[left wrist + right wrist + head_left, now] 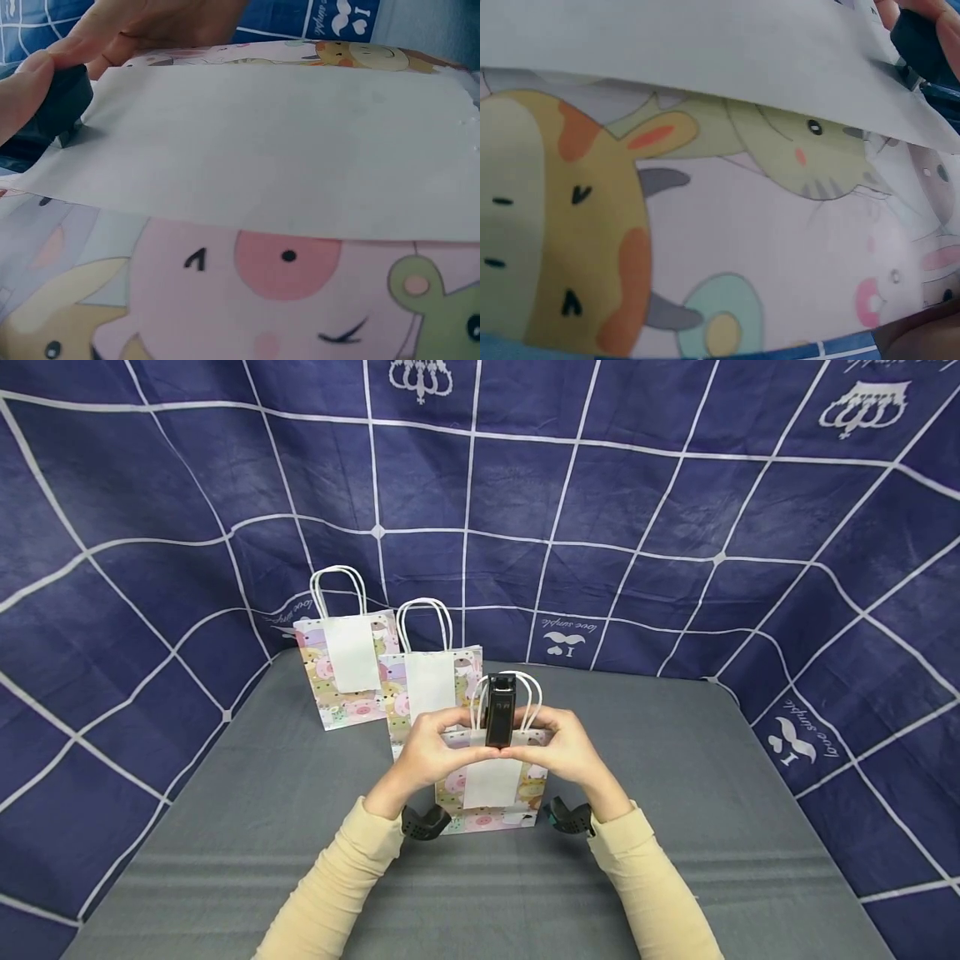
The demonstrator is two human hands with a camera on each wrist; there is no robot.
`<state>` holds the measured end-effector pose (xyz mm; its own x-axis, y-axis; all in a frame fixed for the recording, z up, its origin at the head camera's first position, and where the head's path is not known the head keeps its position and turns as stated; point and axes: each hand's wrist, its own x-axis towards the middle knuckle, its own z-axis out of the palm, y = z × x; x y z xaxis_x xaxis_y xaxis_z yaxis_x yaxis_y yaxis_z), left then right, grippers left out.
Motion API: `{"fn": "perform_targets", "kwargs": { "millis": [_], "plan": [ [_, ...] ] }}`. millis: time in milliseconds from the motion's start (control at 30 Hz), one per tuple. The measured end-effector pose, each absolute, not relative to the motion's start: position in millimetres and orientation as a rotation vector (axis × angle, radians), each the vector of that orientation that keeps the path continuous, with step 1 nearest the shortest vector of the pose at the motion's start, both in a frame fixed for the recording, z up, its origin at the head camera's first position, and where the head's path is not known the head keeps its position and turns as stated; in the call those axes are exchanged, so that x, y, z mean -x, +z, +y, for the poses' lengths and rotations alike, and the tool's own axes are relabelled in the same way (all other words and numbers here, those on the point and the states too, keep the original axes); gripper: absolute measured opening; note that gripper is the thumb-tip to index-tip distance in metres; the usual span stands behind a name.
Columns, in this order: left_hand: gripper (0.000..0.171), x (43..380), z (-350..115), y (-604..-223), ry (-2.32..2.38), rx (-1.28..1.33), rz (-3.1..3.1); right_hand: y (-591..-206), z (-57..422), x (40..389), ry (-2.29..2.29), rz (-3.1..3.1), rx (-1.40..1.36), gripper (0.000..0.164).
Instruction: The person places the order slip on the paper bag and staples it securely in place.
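A black stapler [500, 710] stands over the top edge of the front paper bag [491, 785], between its white twisted handles. My left hand [429, 750] grips the stapler from the left and my right hand [567, 748] from the right. The two thumbs meet at its near end, while the other fingers reach behind the bag's top. In the left wrist view the stapler [56, 120] bites the end of the white sheet [270, 150] on the bag. Its metal tip also shows against the paper in the right wrist view, below the dark body [922, 49].
Two similar cartoon-print bags with white handles stand behind to the left, one in the middle [431, 681] and one farther back [352, 652]. Grey cloth covers the table [675, 760]. A blue checked curtain [600, 493] rises behind and at both sides.
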<state>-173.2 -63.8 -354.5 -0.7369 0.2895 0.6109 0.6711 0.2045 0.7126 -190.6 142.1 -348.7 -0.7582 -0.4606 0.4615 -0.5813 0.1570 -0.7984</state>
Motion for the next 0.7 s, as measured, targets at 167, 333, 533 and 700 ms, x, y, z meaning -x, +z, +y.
{"fn": "perform_targets", "kwargs": {
  "millis": [167, 333, 533, 700],
  "plan": [
    [0.028, 176.5, -62.8, -359.0, -1.57, 0.908, -2.084, -350.7, 141.5, 192.7, 1.689, -2.251, -1.066, 0.03],
    [0.026, 177.3, -62.5, -361.8, -1.616, 0.914, -2.036, -353.5, 141.2, 194.4, 1.758, -2.198, -1.099, 0.029],
    [0.028, 177.5, -64.2, -360.5, -1.656, 0.912, -2.062, -353.0, 141.1, 193.1, 1.772, -2.22, -1.072, 0.03],
    [0.031, 176.4, -65.3, -356.8, -1.637, 0.908, -2.106, -349.6, 141.9, 190.7, 1.758, -2.286, -1.008, 0.034]
  ]
}}
